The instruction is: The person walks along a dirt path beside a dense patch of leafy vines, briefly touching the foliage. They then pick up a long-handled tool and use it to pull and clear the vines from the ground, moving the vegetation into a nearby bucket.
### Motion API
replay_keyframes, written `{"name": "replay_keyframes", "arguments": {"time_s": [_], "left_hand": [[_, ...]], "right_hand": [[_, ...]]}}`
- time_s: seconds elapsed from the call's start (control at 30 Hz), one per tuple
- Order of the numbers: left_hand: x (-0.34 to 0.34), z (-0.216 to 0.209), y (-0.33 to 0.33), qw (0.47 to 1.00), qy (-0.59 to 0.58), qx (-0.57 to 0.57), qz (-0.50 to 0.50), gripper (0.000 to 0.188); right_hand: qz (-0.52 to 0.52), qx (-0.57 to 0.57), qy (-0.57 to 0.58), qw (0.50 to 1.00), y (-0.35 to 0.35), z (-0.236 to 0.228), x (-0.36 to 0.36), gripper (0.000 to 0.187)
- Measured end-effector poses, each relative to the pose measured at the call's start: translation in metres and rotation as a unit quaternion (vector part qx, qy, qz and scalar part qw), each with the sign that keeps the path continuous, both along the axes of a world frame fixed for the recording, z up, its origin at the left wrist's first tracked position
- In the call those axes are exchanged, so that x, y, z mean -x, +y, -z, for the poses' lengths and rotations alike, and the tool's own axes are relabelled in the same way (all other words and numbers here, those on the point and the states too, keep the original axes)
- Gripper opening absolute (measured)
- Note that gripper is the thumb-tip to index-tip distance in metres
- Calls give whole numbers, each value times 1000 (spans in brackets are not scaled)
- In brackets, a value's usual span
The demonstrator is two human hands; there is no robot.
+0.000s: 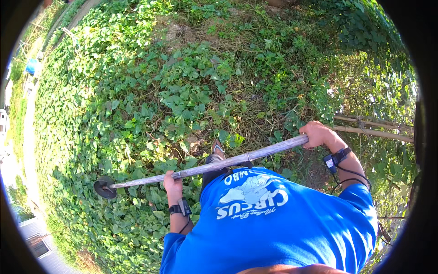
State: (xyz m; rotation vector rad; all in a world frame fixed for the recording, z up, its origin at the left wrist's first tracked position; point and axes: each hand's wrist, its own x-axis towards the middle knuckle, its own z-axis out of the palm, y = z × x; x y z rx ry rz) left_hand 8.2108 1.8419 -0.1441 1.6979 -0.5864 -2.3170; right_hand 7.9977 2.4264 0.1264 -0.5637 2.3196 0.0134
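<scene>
A long pale wooden pole [242,158] slants across in front of my body, higher on the right. At its far left end sits a dark rounded head [105,187], so the tool looks like a hoe. My left hand [173,186] is closed around the handle near its lower middle part. My right hand [317,134] wraps over the handle's upper right end. The head hangs over the green leaves, and I cannot tell whether it touches them.
Leafy green vines [187,98] cover the ground, with dry stems among them. Bamboo poles [374,130] lie at the right beside my right arm. My sandalled foot [218,149] shows below the handle. A pale path [29,137] runs along the left, near a blue container [31,66].
</scene>
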Motion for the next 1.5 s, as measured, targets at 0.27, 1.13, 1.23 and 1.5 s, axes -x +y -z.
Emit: {"name": "replay_keyframes", "arguments": {"time_s": [0.27, 1.13, 1.23, 1.5], "left_hand": [[189, -21, 14, 994, 26, -29, 104, 12], [714, -76, 237, 953, 131, 67, 265, 11], [780, -68, 254, 972, 16, 44, 231, 11], [927, -45, 284, 957, 37, 34, 287, 15]], "right_hand": [[96, 2, 68, 993, 33, -67, 71, 35], [185, 72, 45, 979, 261, -59, 477, 30], [219, 60, 50, 972, 271, -72, 504, 31], [276, 33, 127, 952, 283, -80, 576, 33]]}}
